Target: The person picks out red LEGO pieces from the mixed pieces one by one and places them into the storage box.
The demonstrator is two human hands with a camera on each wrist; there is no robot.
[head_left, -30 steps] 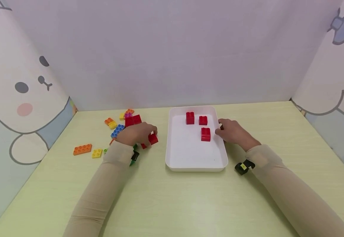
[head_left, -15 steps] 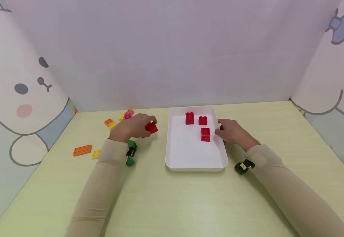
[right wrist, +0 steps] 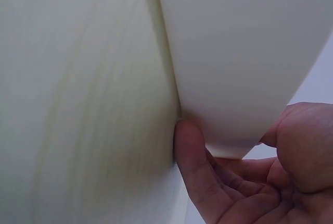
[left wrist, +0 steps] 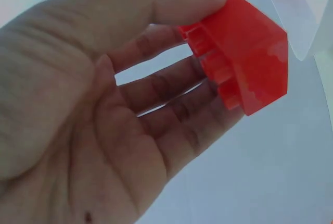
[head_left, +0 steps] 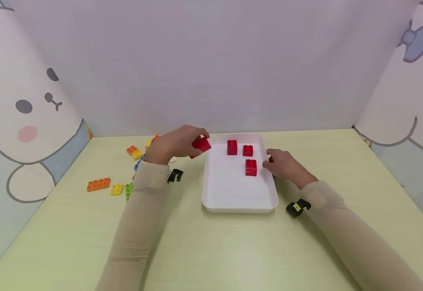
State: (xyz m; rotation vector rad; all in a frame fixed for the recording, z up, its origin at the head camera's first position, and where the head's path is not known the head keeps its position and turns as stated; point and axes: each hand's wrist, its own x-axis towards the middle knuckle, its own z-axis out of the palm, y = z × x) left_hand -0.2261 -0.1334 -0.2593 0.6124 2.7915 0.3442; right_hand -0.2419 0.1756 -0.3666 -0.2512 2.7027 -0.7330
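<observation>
My left hand (head_left: 176,143) pinches a red toy brick (head_left: 202,144) between thumb and fingers, raised at the left rim of a white tray (head_left: 229,194). In the left wrist view the thumb presses the smooth face of this brick (left wrist: 260,62), and its studs point toward the palm. Inside the tray lie three other red bricks: one at the back (head_left: 232,147), a smaller one beside it (head_left: 248,150), and one nearer the right wall (head_left: 250,167). My right hand (head_left: 288,165) grips the tray's right edge, a finger low on the outer wall (right wrist: 250,41).
Loose bricks lie on the table left of the tray: an orange brick (head_left: 98,184), a yellow brick (head_left: 117,189), a green brick (head_left: 128,190) and several more partly behind my left arm. A cloth-covered wall (head_left: 218,72) rises behind the table.
My left hand has lifted the red brick from the pile and carried it right and back to the tray's left rim. The right hand has kept its hold on the tray.
</observation>
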